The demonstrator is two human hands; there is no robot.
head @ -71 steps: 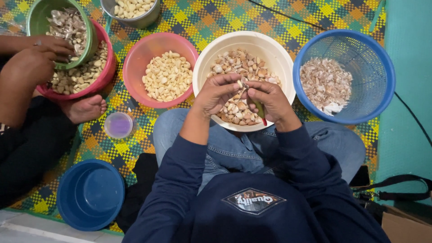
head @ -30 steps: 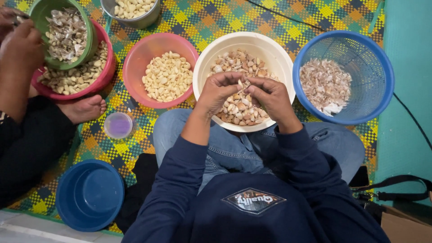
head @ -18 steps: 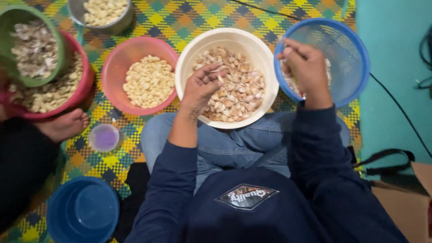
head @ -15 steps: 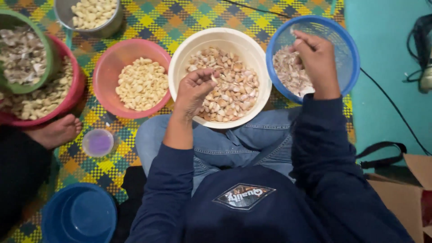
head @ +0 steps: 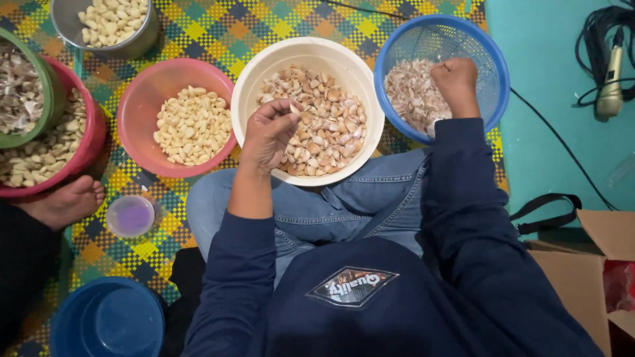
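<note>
Cardboard from an open brown box (head: pixel 589 264) sits nearest, at the person's right side on the teal floor, with a red packet (head: pixel 620 285) tucked inside it. On the dark blue sweatshirt, a diamond-shaped patch (head: pixel 352 287) with pale lettering lies mid-chest. To the left, a deep blue plastic bucket (head: pixel 106 320) stands beside a small clear cup with a purple bottom (head: pixel 130 215), and another person's bare foot (head: pixel 65 201) rests on the chequered woven mat (head: pixel 218 26).

Above the denim-clad knees, the left hand (head: pixel 268 135) hovers over the large cream plastic bowl of unpeeled garlic cloves (head: pixel 307 109), thumb and fingers pinched round a single pale garlic clove (head: pixel 294 108). The right hand (head: pixel 454 80) is clenched into a loose fist inside the blue mesh plastic basket of papery garlic skins (head: pixel 442 76); whether it grips anything cannot be told.

Farther left stand a pink plastic bowl of peeled cloves (head: pixel 177 116) and a round metal pot of peeled cloves (head: pixel 109 25).
</note>
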